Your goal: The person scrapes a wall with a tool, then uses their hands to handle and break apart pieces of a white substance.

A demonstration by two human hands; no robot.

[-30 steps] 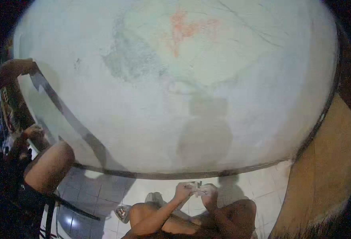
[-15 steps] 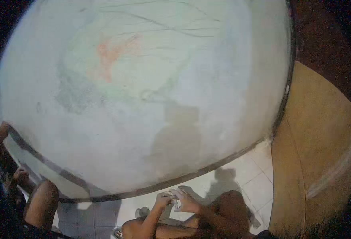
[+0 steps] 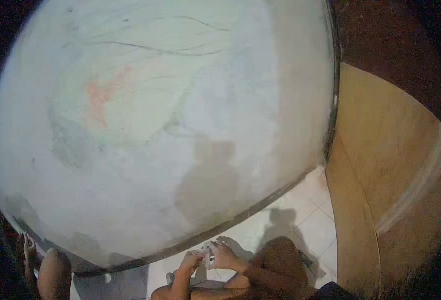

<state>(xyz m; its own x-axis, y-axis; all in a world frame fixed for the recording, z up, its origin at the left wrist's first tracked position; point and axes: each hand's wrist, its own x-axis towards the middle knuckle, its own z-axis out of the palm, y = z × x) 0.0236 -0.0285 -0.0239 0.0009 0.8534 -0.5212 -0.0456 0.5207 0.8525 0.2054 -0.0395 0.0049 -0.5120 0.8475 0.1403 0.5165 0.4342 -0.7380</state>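
Note:
My left hand [image 3: 193, 260] and my right hand [image 3: 224, 256] are close together above my crossed legs [image 3: 213, 292], low in the head view. The fingers of both hands are bent inward around something small and pale, partly hidden between them. It is too small and blurred to name. Just beyond my hands is the dark strip [image 3: 200, 235] along the foot of a pale wall [image 3: 130, 200].
Another person's hand [image 3: 29, 245] and knee [image 3: 55, 270] are at the lower left, by the wall. White tiles [image 3: 305, 215] cover the floor, with shadows across them. A brown panel [image 3: 375, 150] stands at the right. Green and orange stains [image 3: 100, 100] mark the wall.
The view has turned, so the wall marks and brown panel sit further left. My hands stay together, with slightly more space between them. The other person's hand appears lower.

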